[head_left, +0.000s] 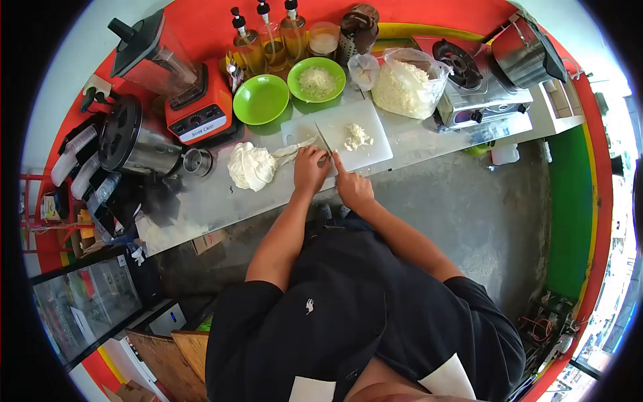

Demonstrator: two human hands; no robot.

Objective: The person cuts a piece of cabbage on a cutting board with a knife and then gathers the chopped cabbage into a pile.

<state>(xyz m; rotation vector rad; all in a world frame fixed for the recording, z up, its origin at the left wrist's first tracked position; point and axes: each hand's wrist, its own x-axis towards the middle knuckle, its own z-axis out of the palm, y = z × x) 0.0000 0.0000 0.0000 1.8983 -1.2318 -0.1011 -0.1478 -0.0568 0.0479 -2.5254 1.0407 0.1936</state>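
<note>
A white cutting board [375,127] lies on the counter before me. My right hand [355,187] is closed around a knife, index finger stretched along it; the thin blade [323,136] points away from me across the board. My left hand [312,171] is just left of the blade, fingers curled over the end of a soft white strip [288,154]. That strip leads left to a bunched white mass [251,166] on the counter. Right of the knife, small chopped white pieces [358,137] are heaped on the board. The knife's handle is hidden in my hand.
Behind the board stand an empty green bowl [249,115], a green bowl [340,89] of white shreds and a plastic bag of white pieces [408,90]. Left is an orange blender [201,110] beside a metal cup [197,162]; right is a gas stove [482,107].
</note>
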